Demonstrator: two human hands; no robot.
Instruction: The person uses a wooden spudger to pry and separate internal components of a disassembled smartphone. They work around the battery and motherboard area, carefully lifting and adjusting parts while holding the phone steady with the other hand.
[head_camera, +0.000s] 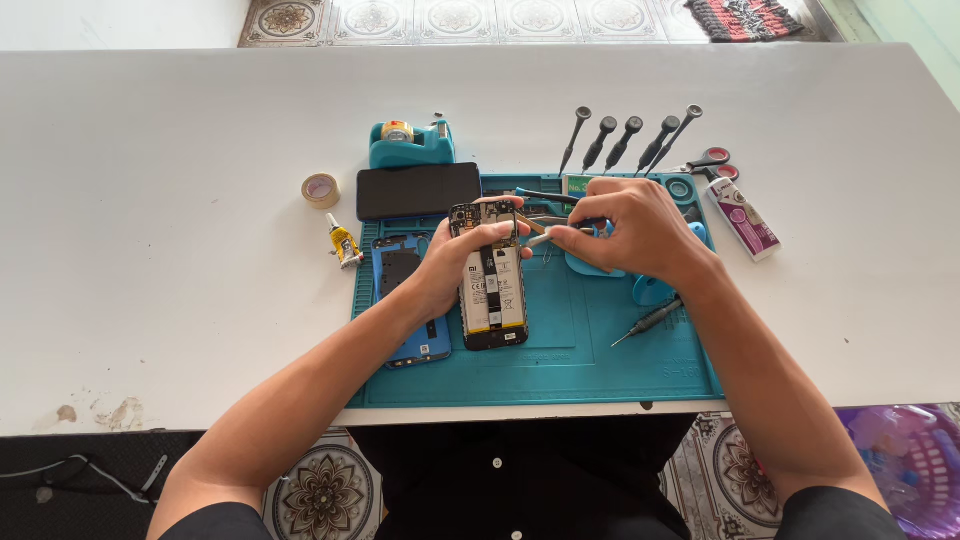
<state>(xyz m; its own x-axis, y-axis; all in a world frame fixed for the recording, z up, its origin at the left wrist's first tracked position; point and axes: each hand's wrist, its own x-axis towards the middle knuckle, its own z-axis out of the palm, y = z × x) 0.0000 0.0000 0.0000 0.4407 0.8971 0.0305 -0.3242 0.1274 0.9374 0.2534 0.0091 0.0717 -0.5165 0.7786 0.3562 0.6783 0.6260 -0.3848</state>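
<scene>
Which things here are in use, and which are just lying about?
In use:
- opened phone, in left hand
- tweezers, in right hand
- teal mat under the work

Lying about:
- tape dispenser
- tape roll
- glue tube
- five screwdrivers
- scissors
- blue back cover

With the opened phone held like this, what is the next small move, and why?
Probably ease the tweezers a little lower onto the phone's upper board. The left hand already steadies the opened phone, and the right hand holds the tip just beside its top edge.
</scene>
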